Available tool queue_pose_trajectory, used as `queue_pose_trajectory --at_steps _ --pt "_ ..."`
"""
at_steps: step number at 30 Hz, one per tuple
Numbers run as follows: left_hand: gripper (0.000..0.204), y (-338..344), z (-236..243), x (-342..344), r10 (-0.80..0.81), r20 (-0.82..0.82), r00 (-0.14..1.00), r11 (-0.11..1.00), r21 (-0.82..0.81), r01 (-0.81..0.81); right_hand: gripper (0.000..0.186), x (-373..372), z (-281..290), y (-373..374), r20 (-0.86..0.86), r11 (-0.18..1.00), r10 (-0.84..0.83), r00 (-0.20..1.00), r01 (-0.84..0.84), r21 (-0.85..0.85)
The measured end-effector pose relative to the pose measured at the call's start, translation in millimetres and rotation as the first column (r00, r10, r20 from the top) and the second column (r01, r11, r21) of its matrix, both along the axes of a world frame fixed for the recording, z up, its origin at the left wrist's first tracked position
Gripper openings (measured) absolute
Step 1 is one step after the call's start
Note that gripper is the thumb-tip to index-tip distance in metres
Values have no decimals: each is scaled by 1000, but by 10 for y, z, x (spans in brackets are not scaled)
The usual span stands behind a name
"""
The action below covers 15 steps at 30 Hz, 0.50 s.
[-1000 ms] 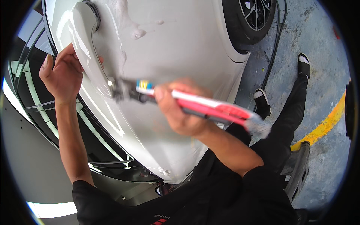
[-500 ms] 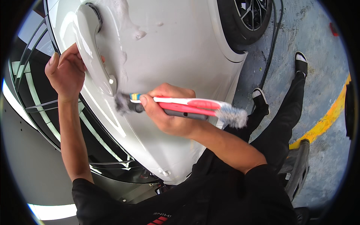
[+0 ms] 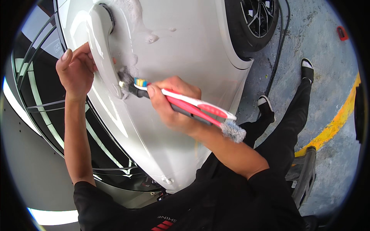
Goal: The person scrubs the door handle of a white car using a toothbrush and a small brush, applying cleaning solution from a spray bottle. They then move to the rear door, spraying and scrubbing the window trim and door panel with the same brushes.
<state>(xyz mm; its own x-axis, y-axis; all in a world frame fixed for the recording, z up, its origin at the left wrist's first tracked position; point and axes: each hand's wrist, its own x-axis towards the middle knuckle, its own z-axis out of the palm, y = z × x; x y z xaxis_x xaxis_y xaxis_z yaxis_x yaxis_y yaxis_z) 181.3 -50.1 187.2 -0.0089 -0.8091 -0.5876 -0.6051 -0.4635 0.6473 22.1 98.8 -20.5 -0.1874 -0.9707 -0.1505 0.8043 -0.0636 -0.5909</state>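
A white car door handle [image 3: 103, 54] runs along the upper left of a white car door [image 3: 173, 54]. My left hand [image 3: 78, 75] is at its outer side with the fingers hooked behind it; a fingertip shows on the far side. In my right hand [image 3: 173, 104] a bundle of brushes is gripped. A dark-handled detailing brush [image 3: 137, 91] has its soft bristles against the handle's lower end. Beside it are a white and red toothbrush [image 3: 208, 107] and a red-handled brush with a fluffy grey head [image 3: 233, 131].
White foam [image 3: 133, 15] lies on the panel beyond the handle. A wheel [image 3: 256, 23] is at the upper right, with a black hose [image 3: 278, 54] on the blue-grey floor. A person's black-clad legs [image 3: 291, 115] and a grey step stool [image 3: 306, 173] are at the right.
My right hand has tilted the brushes, and the detailing brush has moved up onto the handle's lower end. The whole view has shifted slightly; my left hand stays at the handle.
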Motion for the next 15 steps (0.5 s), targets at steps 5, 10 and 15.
queue_pose_trajectory --at_steps 5,10,15 --pt "79 94 -262 -430 -83 268 960 996 -15 90 19 -358 -122 336 1 924 382 924 -382 -31" --pt "54 238 -225 -516 -19 568 823 997 -51 58 24 -628 6 391 114 807 587 802 -590 -11" --pt "57 1006 -256 -955 -185 651 736 645 -484 591 25 -989 108 262 -41 834 551 834 -548 59"
